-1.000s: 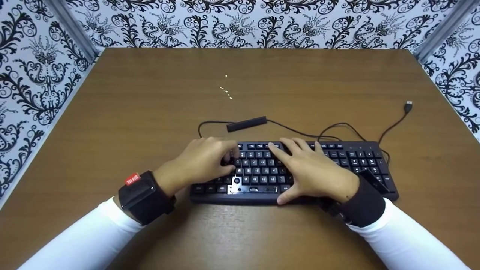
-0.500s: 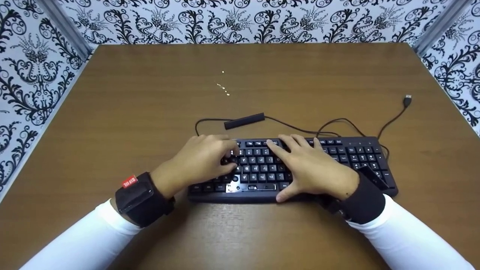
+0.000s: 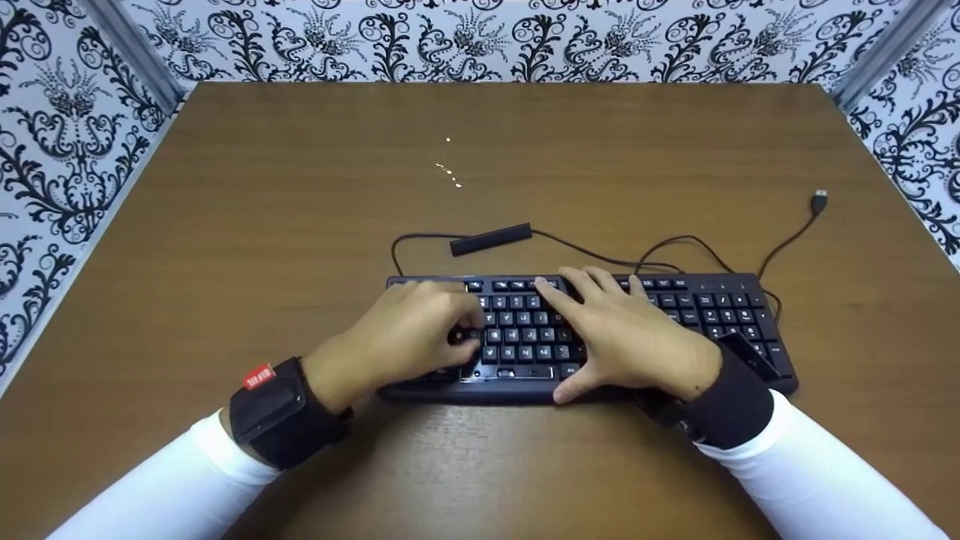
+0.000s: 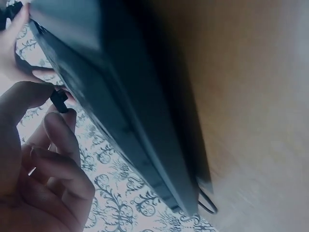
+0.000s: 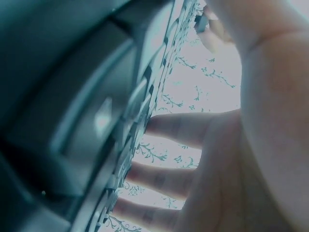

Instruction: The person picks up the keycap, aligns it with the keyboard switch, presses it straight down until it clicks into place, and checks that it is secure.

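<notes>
A black keyboard (image 3: 525, 394) lies on the wooden table, with a glossy uncovered strip along its bottom row. My left hand (image 3: 420, 326) is over the left part of the keys. In the left wrist view, its thumb and index finger pinch a small black keycap (image 4: 59, 100) just off the key surface; the other fingers curl behind. The same keycap shows at the top of the right wrist view. My right hand (image 3: 626, 334) is spread over the middle right keys, fingertips at the upper rows and thumb at the front edge, steadying nothing between its fingers.
Behind the keyboard, a long black bar (image 3: 491, 239) lies in line with the thin cable (image 3: 577, 253). The cable's USB plug (image 3: 819, 201) rests at the right. Patterned wall panels (image 3: 480, 41) border the table (image 3: 285, 187).
My left hand has shifted slightly toward the front edge and right, uncovering the keyboard's back left corner and covering the pale spot near the bottom row. My right hand stays in place.
</notes>
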A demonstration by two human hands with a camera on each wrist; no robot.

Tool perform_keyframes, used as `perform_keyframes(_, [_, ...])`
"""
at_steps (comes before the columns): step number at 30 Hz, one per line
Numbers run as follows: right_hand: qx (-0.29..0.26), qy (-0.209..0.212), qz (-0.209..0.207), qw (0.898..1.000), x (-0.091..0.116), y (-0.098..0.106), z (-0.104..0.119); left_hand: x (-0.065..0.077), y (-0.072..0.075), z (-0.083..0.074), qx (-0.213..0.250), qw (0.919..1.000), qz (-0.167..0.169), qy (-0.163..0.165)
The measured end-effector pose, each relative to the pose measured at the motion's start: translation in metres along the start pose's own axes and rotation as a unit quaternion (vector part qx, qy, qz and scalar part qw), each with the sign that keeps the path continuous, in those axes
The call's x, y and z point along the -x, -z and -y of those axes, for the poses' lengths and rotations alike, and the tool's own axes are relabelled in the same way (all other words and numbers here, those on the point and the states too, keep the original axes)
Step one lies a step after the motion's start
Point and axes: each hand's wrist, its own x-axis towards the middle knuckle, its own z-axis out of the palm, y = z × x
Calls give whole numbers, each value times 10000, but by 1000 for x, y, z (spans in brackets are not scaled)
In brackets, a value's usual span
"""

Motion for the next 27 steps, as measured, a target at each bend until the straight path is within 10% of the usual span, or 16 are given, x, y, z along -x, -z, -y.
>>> perform_keyframes(10, [-48,-119,109,9999,0,1,-1,10,-2,-17,-563,9973,-118,-446])
perform_keyframes(27, [19,7,-31,10000,0,-2,0,13,-9,-11,-289,9992,-89,-260])
